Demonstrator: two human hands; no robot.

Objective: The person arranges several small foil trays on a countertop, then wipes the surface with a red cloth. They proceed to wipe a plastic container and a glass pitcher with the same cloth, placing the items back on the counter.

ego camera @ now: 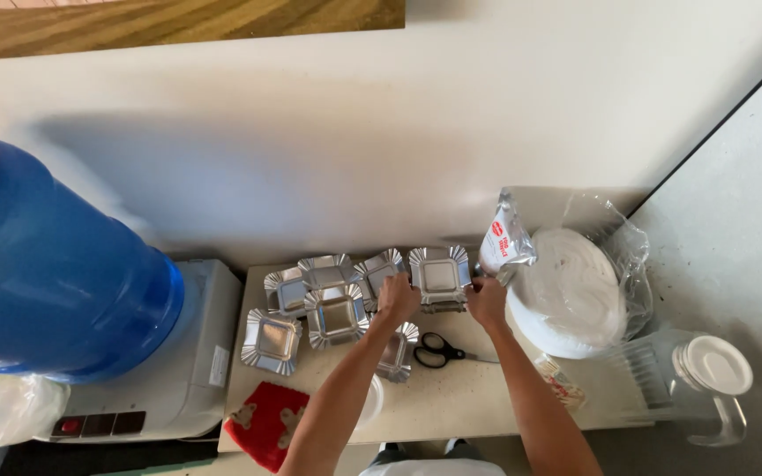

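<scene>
left hand (398, 296) + right hand (488, 302): fingers gripping square foil tray (439, 275) | worktop (460, 397) | scissors (438, 351) just beside

Both arms reach forward; left hand (397, 296) and right hand (488, 301) side by side, fingers curled.

Your small beige table (460, 397) carries silver foil trays (337, 313), black scissors (438, 350), bagged white plates (575, 295), a red cloth (266, 423) near left.

Bright, even light, soft shadow on the wall (328, 167), glare off the foil trays (337, 313), wide-angle bending at edges.
</scene>
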